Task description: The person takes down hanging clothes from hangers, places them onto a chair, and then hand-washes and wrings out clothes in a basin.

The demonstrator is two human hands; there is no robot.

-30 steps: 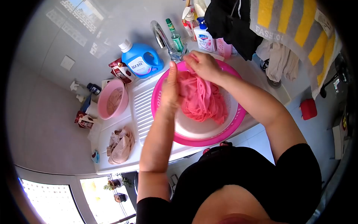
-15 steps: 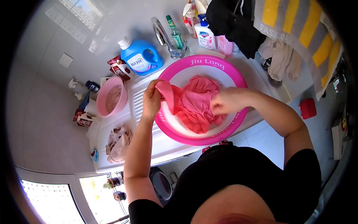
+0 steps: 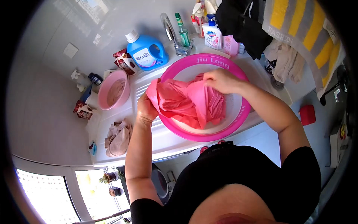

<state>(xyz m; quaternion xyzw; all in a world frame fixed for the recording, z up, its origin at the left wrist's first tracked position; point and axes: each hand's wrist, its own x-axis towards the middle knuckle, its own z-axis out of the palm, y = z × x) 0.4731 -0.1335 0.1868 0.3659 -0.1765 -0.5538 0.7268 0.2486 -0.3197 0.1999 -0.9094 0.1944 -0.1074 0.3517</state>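
Observation:
A wet-looking pink garment (image 3: 182, 100) is stretched between my two hands over a large basin with a magenta rim (image 3: 243, 117). My left hand (image 3: 146, 108) grips its left end at the basin's left edge, and the fingers are partly hidden behind the fabric. My right hand (image 3: 220, 80) pinches the garment's upper right part, above the inside of the basin. The lower folds of the garment hang into the basin. Some foam or water shows on the basin's white inside at the right.
A blue detergent bottle (image 3: 146, 54), a faucet (image 3: 170, 31) and a pump bottle (image 3: 212, 35) stand behind the basin. To the left are a small pink basin (image 3: 125, 95) and a crumpled beige cloth (image 3: 118, 138). A striped towel (image 3: 304, 35) hangs at the upper right.
My right hand has moved up and left from the garment's right side and now holds its upper part. The garment is lifted and spread wider, and my left hand has shifted slightly down and left.

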